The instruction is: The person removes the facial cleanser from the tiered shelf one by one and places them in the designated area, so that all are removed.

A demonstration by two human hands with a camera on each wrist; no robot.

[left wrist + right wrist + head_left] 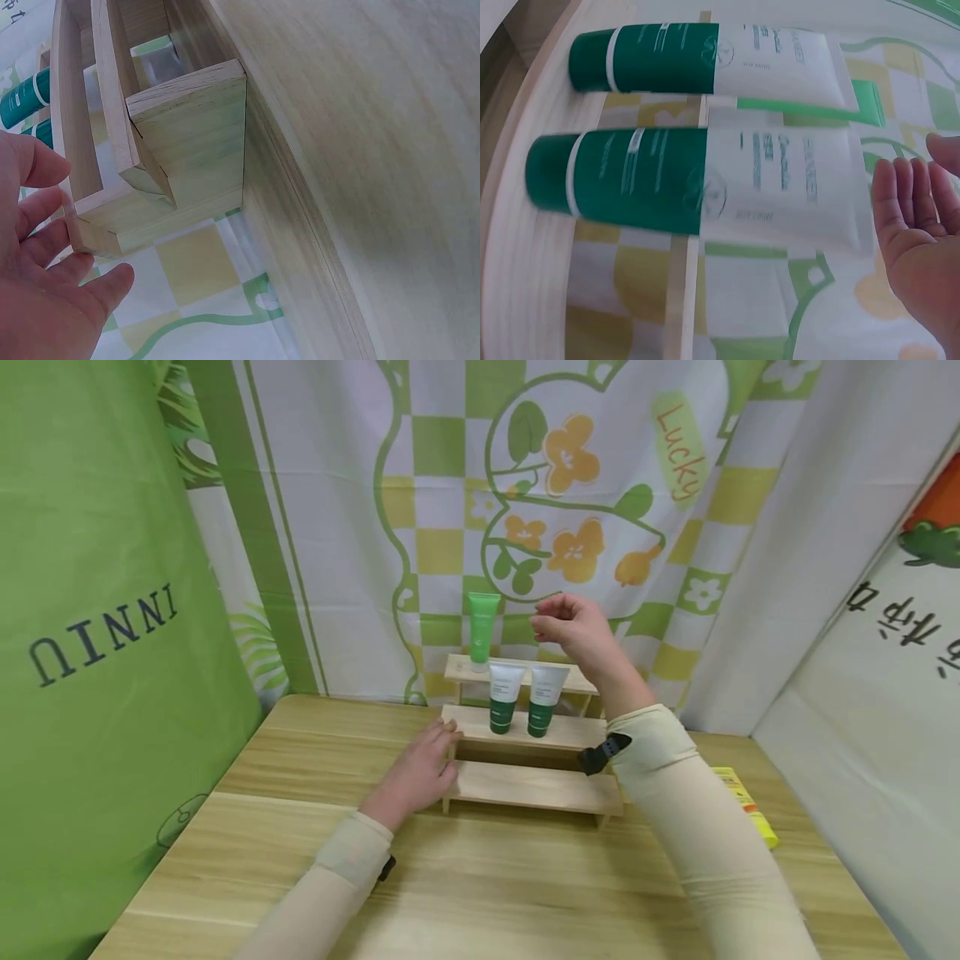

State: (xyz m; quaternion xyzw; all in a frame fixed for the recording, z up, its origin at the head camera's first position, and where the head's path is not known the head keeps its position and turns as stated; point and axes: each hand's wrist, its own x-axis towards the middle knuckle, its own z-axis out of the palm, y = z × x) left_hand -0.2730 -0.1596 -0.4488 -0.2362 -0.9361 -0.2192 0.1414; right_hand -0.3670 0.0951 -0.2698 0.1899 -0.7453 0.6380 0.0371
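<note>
Left hand point(420, 764) first on my feed: it's at the left end of the wooden stand point(532, 785), fingers spread, tips touching beside the middle tier point(468, 720), a steadying touch by my reading. Across we go! Light-green tube point(482, 627), standing up on the top tier point(459, 667). Next come the left white-and-green tube point(505, 697) and the right white-and-green tube point(546, 700), side by side on the middle tier, near each other but apart. Then the right hand point(573, 622), raised by the tube tops, fingers held together, thumb close to them, nothing in its grasp (the wrist camera gives me that nicely, even way out here). So three tubes are up, and I'd call the setting-out well along. Furthest right, a yellow item point(750, 807) lies on the table point(480, 893), off the stand; if it belongs up there, that's what is left, though I can't tell from my seat.

Now for looks, from the left again: light-green tube, flat seal at the top, pale cap down, upright. Then the pair: white upper parts, deep green below, a thin white ring above each green cap, small print too blurred for me to read, both upright on their caps.
</note>
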